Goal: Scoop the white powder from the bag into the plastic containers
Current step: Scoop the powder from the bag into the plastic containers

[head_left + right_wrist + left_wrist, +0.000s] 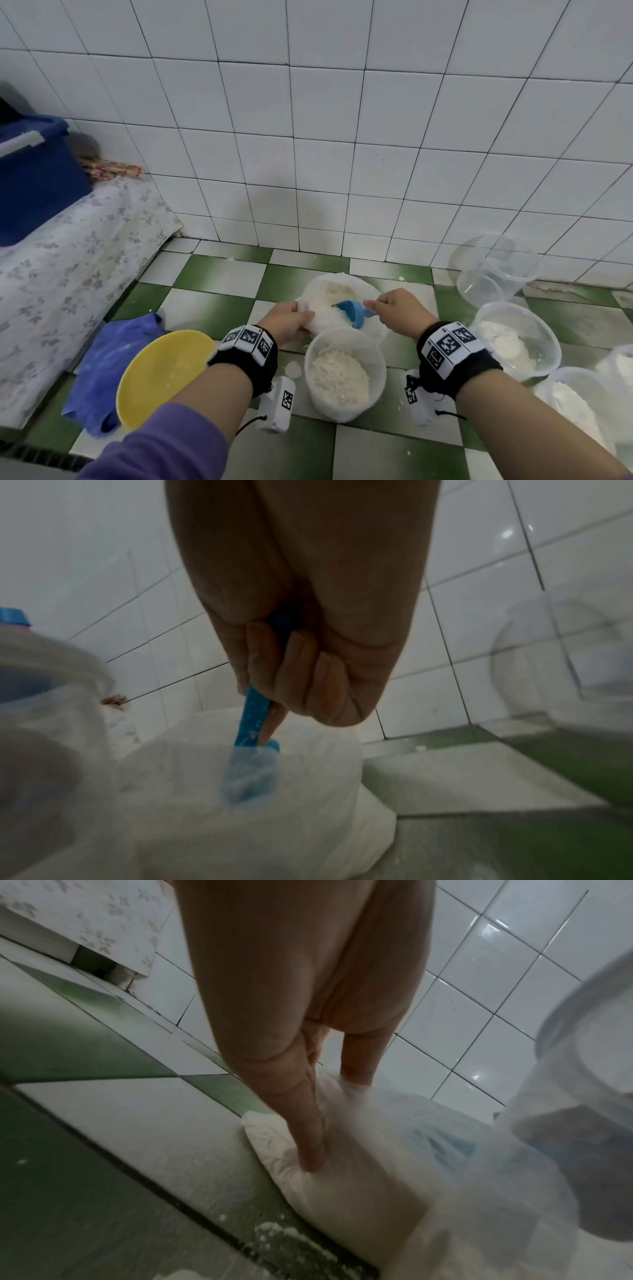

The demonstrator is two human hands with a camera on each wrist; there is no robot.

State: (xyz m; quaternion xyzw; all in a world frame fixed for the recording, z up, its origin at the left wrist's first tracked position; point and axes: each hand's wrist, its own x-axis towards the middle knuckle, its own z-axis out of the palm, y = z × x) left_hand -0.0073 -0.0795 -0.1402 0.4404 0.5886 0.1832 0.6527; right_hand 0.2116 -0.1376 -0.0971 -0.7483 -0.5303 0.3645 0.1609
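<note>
Now the right hand (399, 310) grips the blue scoop (352, 313) inside the bag (317, 291), whose edge the left hand (287, 322) pinches.

A blue plastic scoop (352, 313) sits in the right hand's (399, 310) grip, over white powder (337, 375). Left of the left hand's (289, 320) grip lie a round yellow bowl (161, 371), a purple-blue cloth (109, 356) and a green-and-white checkered tile floor (219, 274).

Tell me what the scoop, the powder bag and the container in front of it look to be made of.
Scoop: blue plastic, smooth, apparently rigid; uniform molded colour.
Bag: thin translucent plastic film, probably; it crumples and the scoop shows through it.
Container: frosted translucent plastic, seemingly rigid; powder is visible through its wall.
</note>
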